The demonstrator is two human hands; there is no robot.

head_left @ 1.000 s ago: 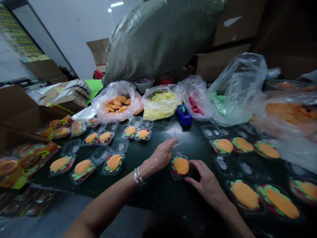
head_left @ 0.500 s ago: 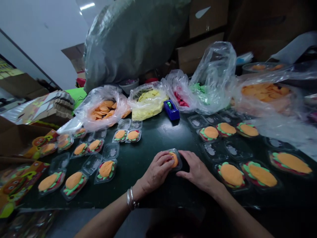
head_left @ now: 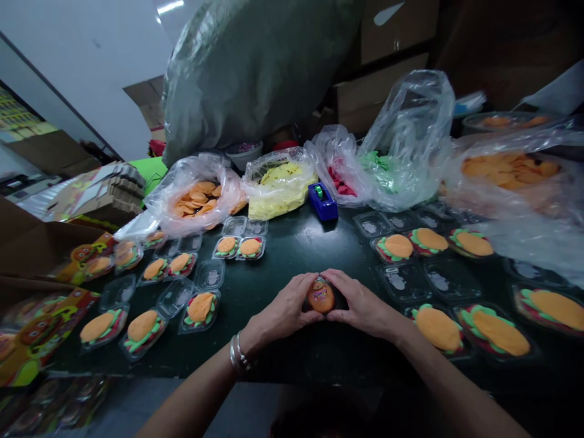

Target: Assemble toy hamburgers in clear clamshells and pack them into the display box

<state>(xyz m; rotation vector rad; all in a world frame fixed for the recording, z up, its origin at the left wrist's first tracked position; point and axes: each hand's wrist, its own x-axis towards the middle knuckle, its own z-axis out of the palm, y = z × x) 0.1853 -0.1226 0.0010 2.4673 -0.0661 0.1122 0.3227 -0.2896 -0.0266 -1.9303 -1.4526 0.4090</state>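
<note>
Between my two hands, low over the dark table, is a clear plastic burger box (head_left: 321, 296). An orange bun shows through its lid, with printed lettering on top. My left hand (head_left: 288, 304) is wrapped round the box's left side, thumb at the near edge. From the right, my right hand (head_left: 358, 302) curls round the other side in the same way. The fingertips of both hands nearly meet at the far edge. Most of the box's sides are hidden by the fingers. Nearest on the right lies an open box with a toy burger (head_left: 437, 328); on the left, another burger (head_left: 201, 308).
Open boxes with burgers (head_left: 250, 247) stand on both sides. Behind are a blue tape dispenser (head_left: 323, 202) and plastic bags of orange (head_left: 196, 199), yellow (head_left: 280, 191), red and green pieces. Printed cartons (head_left: 50, 322) edge the left; a large grey-green sack (head_left: 255, 79) rises at the back.
My left fingers have moved off the top of the lid to the box's left side. My right hand has closed in against its right side. The view has shifted slightly.
</note>
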